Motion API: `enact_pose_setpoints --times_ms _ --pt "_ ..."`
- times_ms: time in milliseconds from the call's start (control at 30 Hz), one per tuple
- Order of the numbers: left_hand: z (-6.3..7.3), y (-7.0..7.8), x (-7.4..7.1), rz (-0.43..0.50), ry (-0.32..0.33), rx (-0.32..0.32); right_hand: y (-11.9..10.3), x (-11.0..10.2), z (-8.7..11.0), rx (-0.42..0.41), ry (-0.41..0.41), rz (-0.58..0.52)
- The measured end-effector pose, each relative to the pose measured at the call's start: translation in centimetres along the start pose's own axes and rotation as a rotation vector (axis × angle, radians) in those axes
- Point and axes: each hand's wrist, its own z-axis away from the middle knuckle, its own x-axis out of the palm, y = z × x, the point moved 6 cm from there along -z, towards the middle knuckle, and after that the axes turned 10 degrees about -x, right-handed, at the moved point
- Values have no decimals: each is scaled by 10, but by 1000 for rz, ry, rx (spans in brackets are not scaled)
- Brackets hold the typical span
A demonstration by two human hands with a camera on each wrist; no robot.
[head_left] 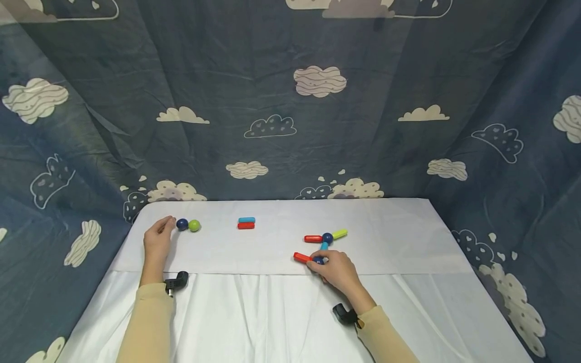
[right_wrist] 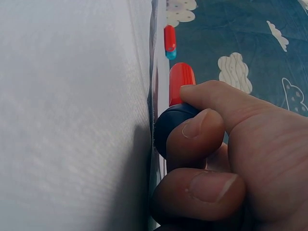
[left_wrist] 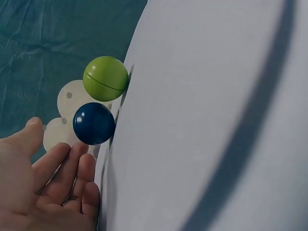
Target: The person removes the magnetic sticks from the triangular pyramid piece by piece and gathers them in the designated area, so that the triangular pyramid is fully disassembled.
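My right hand [head_left: 338, 272] pinches a dark blue ball [right_wrist: 169, 124] between thumb and fingers. A red stick [head_left: 302, 257] extends left from that ball. Behind it a light blue stick [head_left: 324, 246] leads to another dark blue ball [head_left: 328, 238], from which a second red stick [head_left: 313, 238] and a yellow-green stick [head_left: 339, 234] stick out. At the table's left side, my left hand [head_left: 157, 242] is beside a loose dark blue ball [left_wrist: 94, 123], its fingers loosely bent and holding nothing. Next to that ball sits a green ball [left_wrist: 105, 79].
Between the hands, farther back, a light blue stick [head_left: 246, 220] and a red stick [head_left: 246, 226] lie side by side. A white cloth covers the table [head_left: 272, 252]. Behind it and at both sides hangs a dark blue curtain [head_left: 254, 91] with cloud prints.
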Motion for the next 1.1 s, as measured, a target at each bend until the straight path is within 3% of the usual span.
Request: enact_pose_setpoints --times_ms 300,433,567,800,1100 --pt "16 25 -11 114 42 23 0 1 -2 10 -4 7" --pt "35 44 -11 170 44 69 0 1 -2 20 -4 10" --pt "62 62 1 203 5 130 1 1 -1 24 -4 9" --pt "104 75 45 198 -146 238 2 2 -1 11 -2 12" --pt "154 73 133 155 -395 336 3 3 -2 21 -10 5"
